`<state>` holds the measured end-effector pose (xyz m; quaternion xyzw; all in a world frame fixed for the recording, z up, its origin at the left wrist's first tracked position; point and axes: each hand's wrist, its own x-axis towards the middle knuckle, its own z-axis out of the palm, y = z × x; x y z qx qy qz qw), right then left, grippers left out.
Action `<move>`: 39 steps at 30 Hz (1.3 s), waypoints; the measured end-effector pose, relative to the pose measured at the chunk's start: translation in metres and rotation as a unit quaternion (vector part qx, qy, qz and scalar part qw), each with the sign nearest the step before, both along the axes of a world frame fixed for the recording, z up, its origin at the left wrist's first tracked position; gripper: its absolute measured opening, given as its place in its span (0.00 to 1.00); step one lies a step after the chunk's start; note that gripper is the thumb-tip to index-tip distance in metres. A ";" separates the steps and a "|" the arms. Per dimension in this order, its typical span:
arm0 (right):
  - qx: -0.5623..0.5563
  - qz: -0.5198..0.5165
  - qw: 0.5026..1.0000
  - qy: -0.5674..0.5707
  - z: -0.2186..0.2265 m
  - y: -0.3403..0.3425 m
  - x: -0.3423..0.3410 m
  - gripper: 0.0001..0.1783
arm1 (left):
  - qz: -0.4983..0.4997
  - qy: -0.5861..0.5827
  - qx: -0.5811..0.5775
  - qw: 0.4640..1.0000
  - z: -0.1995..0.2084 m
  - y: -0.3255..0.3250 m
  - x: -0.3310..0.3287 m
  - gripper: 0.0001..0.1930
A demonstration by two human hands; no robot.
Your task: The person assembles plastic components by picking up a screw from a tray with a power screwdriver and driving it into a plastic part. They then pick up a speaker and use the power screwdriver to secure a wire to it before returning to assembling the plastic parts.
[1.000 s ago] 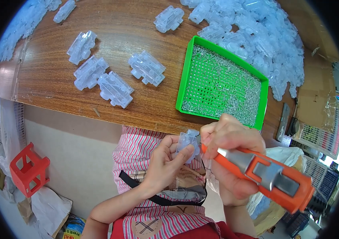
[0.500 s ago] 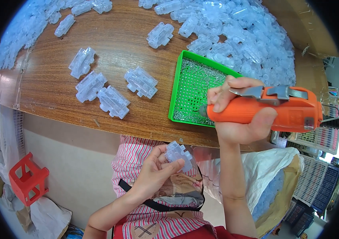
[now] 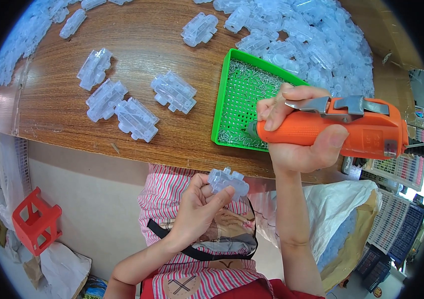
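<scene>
Toward the right end of the surface (image 3: 137, 55), by its front edge, a green perforated tray (image 3: 262, 67) is holding small metal screws (image 3: 252, 74). Below, a white-lined brown sack (image 3: 329, 199) is holding bluish clear pieces (image 3: 339, 239). The left hand (image 3: 197, 209) is pinching a clear plastic part (image 3: 229, 182) between thumb and fingers, just off the front edge. The right hand's (image 3: 291, 157) fingers are wrapping an orange driver (image 3: 351, 132), which is pointing into the tray and bearing marks too small to read.

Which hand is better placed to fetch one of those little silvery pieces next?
Probably the right hand: it grips the orange tool, whose tip points into the green tray with the silvery pieces. The left hand is farther off, holding a translucent plastic part.
</scene>
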<state>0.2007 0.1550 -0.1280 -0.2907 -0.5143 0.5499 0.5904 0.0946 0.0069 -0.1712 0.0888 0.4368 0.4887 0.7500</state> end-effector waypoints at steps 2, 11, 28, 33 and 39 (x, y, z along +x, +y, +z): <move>-0.004 -0.007 1.000 -0.013 0.002 -0.001 -0.001 0.42 | -0.002 -0.003 -0.005 1.000 -0.001 -0.001 0.001 0.12; 0.026 0.031 0.996 -0.085 0.004 -0.004 0.002 0.42 | 0.038 -0.010 -0.014 0.999 -0.003 -0.003 0.011 0.13; 0.070 0.138 0.985 -0.078 0.025 -0.057 0.015 0.42 | 0.092 -0.019 -0.004 0.996 -0.009 -0.004 0.022 0.12; 0.054 0.118 0.989 -0.069 0.022 -0.060 0.012 0.37 | 0.098 -0.012 -0.003 0.995 -0.008 -0.004 0.023 0.13; 0.024 0.107 0.992 -0.059 0.021 -0.064 0.005 0.20 | 0.086 -0.023 0.013 0.996 -0.007 -0.005 0.020 0.13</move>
